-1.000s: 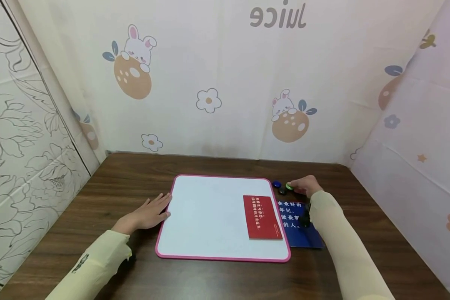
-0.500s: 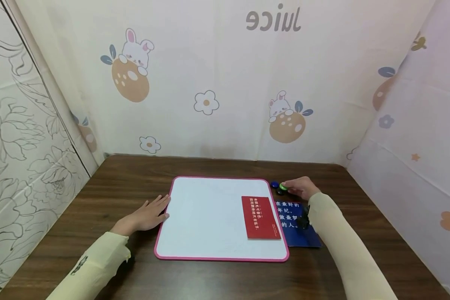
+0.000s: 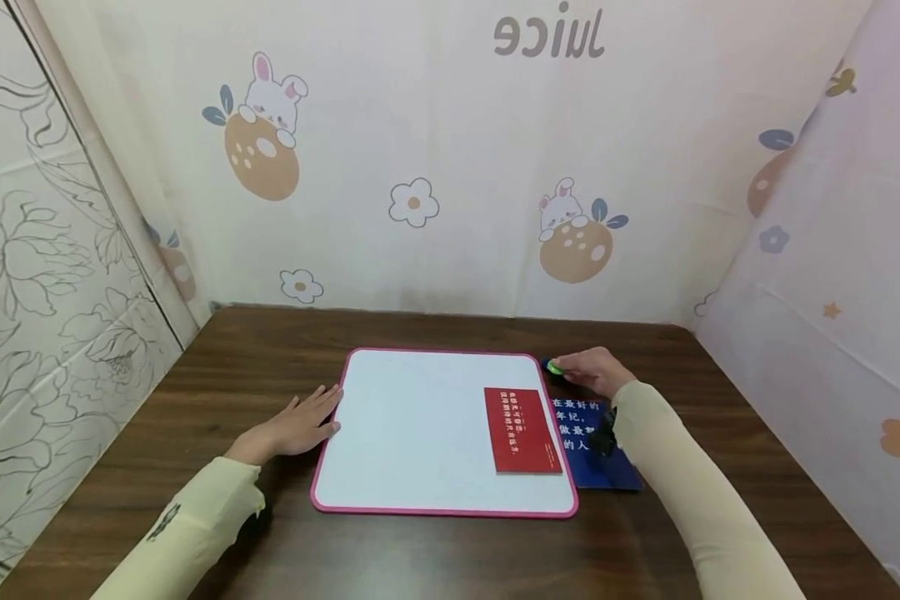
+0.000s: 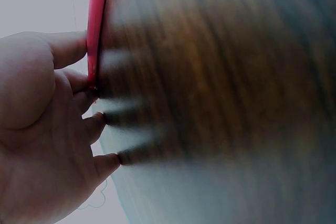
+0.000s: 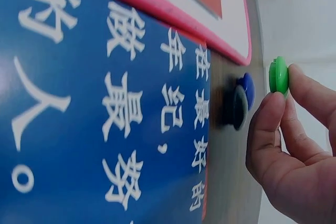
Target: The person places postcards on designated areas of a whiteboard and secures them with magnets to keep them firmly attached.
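Observation:
Between thumb and fingertips, my right hand [image 3: 597,372] pinches a round green whiteboard magnet [image 5: 282,75], held up just beyond the board's far right corner. A blue magnet [image 5: 248,89] and a black magnet [image 5: 240,109] lie on the table close by; in the head view the hand and green magnet mostly cover them. My left hand [image 3: 297,426] rests with spread, straight fingers at the left edge of the pink-framed whiteboard [image 3: 412,433]. In the left wrist view, its fingertips meet the pink frame [image 4: 95,22]. A red card [image 3: 523,432] with white writing lies on the board's right side.
A blue card [image 3: 606,477] with white writing lies against the board's right edge, under my right wrist. All this is on a dark wooden table [image 3: 435,558]. A patterned curtain [image 3: 420,275] hangs behind the table, with more fabric at both sides.
My right hand has carried the green magnet leftward, over the black and blue magnets toward the board's corner. The left hand has stayed at the board's edge.

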`<action>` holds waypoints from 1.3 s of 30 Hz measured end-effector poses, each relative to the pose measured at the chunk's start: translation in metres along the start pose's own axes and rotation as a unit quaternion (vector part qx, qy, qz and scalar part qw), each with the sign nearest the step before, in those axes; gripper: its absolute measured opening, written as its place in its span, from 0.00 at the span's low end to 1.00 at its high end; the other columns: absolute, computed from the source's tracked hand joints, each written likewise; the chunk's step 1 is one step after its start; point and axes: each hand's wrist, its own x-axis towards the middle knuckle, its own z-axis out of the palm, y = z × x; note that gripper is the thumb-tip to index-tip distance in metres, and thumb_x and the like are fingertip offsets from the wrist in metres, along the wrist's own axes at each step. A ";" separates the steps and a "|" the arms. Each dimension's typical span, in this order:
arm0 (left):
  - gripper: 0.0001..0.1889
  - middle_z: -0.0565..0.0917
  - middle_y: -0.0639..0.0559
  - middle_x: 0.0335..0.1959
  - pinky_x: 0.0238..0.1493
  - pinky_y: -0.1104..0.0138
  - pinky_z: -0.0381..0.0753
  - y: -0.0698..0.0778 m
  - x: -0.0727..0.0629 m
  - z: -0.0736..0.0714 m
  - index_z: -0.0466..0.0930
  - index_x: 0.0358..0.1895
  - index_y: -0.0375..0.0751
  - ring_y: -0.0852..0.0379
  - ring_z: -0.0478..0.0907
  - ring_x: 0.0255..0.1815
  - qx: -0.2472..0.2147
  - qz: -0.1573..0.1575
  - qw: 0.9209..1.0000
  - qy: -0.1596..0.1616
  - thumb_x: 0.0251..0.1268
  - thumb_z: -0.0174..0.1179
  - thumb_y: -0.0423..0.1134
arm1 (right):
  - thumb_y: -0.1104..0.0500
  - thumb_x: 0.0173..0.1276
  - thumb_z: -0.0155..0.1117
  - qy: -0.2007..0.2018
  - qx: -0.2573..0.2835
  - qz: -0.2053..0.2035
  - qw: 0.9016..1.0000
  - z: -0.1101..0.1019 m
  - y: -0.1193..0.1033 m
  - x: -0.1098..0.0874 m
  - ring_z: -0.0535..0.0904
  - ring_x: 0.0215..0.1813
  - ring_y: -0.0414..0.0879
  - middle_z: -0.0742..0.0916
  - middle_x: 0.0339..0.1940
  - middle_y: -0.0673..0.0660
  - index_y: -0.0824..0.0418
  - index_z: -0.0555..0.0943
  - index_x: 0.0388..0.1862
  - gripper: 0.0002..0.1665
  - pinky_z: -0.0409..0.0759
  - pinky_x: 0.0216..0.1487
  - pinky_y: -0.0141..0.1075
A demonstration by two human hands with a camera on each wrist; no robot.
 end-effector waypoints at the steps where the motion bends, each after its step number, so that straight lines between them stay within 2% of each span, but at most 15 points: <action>1: 0.34 0.48 0.32 0.74 0.66 0.36 0.36 0.000 0.000 0.000 0.47 0.74 0.29 0.33 0.40 0.74 0.000 0.000 1.000 0.001 0.74 0.47 0.44 | 0.57 0.67 0.65 -0.004 0.000 -0.003 1.000 0.001 -0.002 -0.001 0.76 0.45 0.51 0.80 0.48 0.62 0.72 0.73 0.60 0.29 0.77 0.53 0.38; 7: 0.34 0.48 0.32 0.74 0.66 0.36 0.36 0.001 0.000 0.001 0.47 0.74 0.29 0.33 0.41 0.74 0.000 -0.002 1.000 -0.001 0.74 0.47 0.44 | 0.58 0.66 0.65 -0.014 0.000 -0.014 1.000 0.007 -0.007 -0.005 0.77 0.43 0.50 0.82 0.43 0.60 0.73 0.75 0.59 0.27 0.77 0.53 0.39; 14: 0.33 0.48 0.33 0.75 0.66 0.36 0.36 0.001 0.000 0.002 0.47 0.74 0.30 0.34 0.40 0.74 0.000 -0.005 1.000 -0.001 0.75 0.47 0.44 | 0.58 0.67 0.65 -0.027 0.004 -0.015 1.000 0.017 -0.012 -0.010 0.77 0.44 0.51 0.83 0.44 0.60 0.73 0.75 0.60 0.27 0.73 0.59 0.43; 21: 0.33 0.49 0.33 0.74 0.66 0.37 0.37 0.003 -0.001 0.001 0.48 0.74 0.29 0.34 0.41 0.74 -0.004 -0.005 1.000 -0.001 0.74 0.47 0.43 | 0.58 0.66 0.65 -0.032 -0.003 -0.015 0.999 0.023 -0.015 -0.010 0.79 0.38 0.47 0.85 0.40 0.58 0.72 0.75 0.59 0.27 0.76 0.54 0.40; 27: 0.33 0.49 0.33 0.74 0.67 0.37 0.37 0.004 -0.003 0.000 0.48 0.74 0.29 0.34 0.41 0.74 -0.002 -0.007 1.000 0.000 0.74 0.48 0.43 | 0.58 0.64 0.68 -0.032 0.001 -0.009 0.999 0.032 -0.016 -0.012 0.79 0.37 0.47 0.85 0.42 0.58 0.71 0.75 0.60 0.29 0.79 0.50 0.37; 33: 0.33 0.49 0.33 0.74 0.67 0.37 0.37 0.003 -0.003 -0.001 0.48 0.74 0.29 0.34 0.41 0.74 0.003 -0.003 1.000 0.002 0.74 0.47 0.43 | 0.58 0.63 0.69 -0.046 0.000 -0.013 0.999 0.040 -0.016 -0.018 0.80 0.38 0.47 0.86 0.44 0.58 0.71 0.76 0.59 0.29 0.78 0.51 0.39; 39: 0.33 0.49 0.33 0.74 0.67 0.37 0.37 0.002 -0.003 -0.001 0.48 0.74 0.29 0.34 0.42 0.74 0.005 -0.003 1.000 0.002 0.75 0.47 0.43 | 0.59 0.64 0.68 -0.068 -0.004 -0.028 0.997 0.046 -0.015 -0.023 0.80 0.38 0.48 0.86 0.39 0.56 0.73 0.76 0.58 0.27 0.78 0.50 0.40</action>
